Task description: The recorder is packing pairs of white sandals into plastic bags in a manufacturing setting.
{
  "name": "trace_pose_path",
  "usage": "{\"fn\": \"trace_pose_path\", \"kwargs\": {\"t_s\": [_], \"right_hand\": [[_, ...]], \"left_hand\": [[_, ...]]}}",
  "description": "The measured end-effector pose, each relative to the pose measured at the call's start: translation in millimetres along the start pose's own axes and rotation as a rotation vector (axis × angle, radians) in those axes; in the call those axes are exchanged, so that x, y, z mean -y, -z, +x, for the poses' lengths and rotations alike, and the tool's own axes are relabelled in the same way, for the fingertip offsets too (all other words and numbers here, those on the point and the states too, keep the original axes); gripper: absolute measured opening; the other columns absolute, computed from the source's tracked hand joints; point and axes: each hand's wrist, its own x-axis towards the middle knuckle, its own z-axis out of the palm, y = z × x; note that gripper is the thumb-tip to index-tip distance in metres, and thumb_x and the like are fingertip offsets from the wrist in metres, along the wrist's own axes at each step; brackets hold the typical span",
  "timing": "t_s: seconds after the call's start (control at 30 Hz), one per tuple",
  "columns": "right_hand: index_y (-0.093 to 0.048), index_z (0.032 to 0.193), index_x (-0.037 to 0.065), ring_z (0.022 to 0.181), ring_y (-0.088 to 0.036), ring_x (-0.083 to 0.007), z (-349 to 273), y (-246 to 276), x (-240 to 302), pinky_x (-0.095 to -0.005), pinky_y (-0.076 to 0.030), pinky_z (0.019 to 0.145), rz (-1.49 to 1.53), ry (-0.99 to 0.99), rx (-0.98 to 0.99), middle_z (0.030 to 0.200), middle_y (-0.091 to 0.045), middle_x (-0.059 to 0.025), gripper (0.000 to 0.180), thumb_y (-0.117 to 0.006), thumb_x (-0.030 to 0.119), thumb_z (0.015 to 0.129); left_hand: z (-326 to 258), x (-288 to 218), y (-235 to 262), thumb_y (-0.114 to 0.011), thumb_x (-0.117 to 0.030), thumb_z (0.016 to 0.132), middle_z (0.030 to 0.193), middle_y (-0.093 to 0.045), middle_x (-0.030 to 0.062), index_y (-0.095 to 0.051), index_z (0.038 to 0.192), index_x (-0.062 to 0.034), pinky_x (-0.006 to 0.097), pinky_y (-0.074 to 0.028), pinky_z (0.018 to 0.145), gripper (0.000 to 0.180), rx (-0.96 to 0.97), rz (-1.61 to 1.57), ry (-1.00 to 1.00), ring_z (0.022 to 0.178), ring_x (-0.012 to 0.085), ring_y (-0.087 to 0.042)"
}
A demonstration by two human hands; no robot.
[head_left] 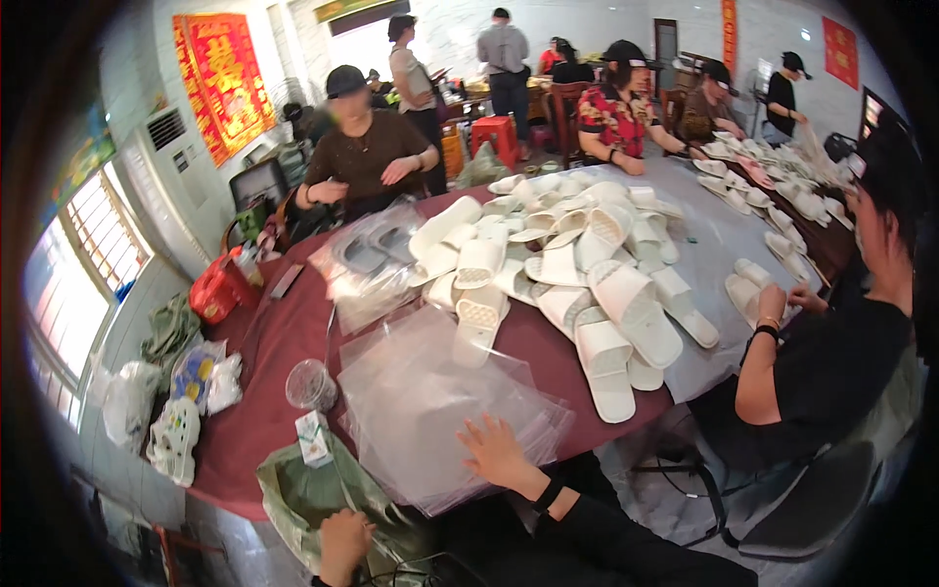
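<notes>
This looks like a small workshop in a pale-walled room: the maroon-covered worktop (254, 411) carries a heap of white slippers (631, 303) and a spread of clear plastic bags (435, 411), with several people in dark caps (367, 152) gathered around it. Beyond the worktop are other people (503, 51) on their feet and a red-and-gold wall hanging (225, 88), while a barred window (103, 230) lies to its left.

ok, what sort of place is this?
Probably a small workshop handling footwear, though I can't be certain: white slide slippers heaped on a maroon tablecloth, flat clear plastic bags spread beside them, and several people in dark caps around the tables.
</notes>
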Motion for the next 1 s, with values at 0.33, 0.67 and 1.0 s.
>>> {"fn": "trace_pose_path", "kwargs": {"t_s": [0.33, 0.67, 1.0], "right_hand": [[-0.041, 0.137, 0.019, 0.135, -0.028, -0.0325, -6, -8, 1, -0.0532, -0.023, 0.107, 0.029, -0.092, 0.115, 0.145, -0.035, -0.0088, 0.058, -0.044, 0.051, 0.089], [-0.044, 0.135, 0.017, 0.133, -0.031, -0.0327, -8, -21, -8, -0.0507, -0.025, 0.107, 0.076, -0.068, 0.021, 0.142, -0.039, -0.01, 0.055, -0.043, 0.051, 0.09], [-0.06, 0.116, 0.012, 0.117, -0.047, -0.0312, 1, -15, -17, -0.0495, -0.031, 0.098, 0.008, -0.126, -0.193, 0.125, -0.055, -0.0098, 0.042, -0.053, 0.042, 0.087]], "left_hand": [[93, -103, -21, -0.062, -0.041, 0.078, 0.141, -0.027, 0.0285, -0.042, 0.134, -0.0139, 0.059, -0.019, 0.105, 0.065, -0.262, -0.22, -0.072, 0.131, 0.0488, -0.022], [121, -103, -46, -0.058, -0.046, 0.08, 0.143, -0.013, 0.0358, -0.037, 0.137, -0.0126, 0.06, -0.011, 0.107, 0.069, -0.26, -0.244, 0.437, 0.133, 0.0488, -0.018], [138, -86, -40, -0.058, -0.041, 0.081, 0.119, -0.05, 0.0241, -0.047, 0.126, -0.0053, 0.055, -0.028, 0.099, 0.059, -0.435, -0.341, 0.312, 0.118, 0.0398, -0.041]]}}
